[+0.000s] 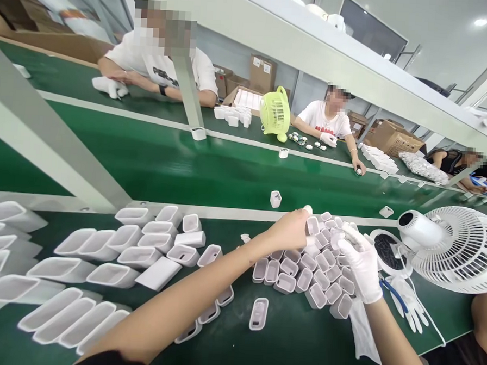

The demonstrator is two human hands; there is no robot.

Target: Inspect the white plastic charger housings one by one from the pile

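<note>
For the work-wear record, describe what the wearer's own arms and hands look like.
The right hand wears a white glove ending at the wrist; the right forearm is bare. The left hand has no full glove, though what look like white finger caps show on it. A black sleeve shows on the left arm.

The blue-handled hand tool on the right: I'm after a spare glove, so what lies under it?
A white fabric glove lies partly under the blue-handled hand tool, on the green tabletop. The strip directly beneath the tool, and the tabletop beneath the glove, are covered.
</note>
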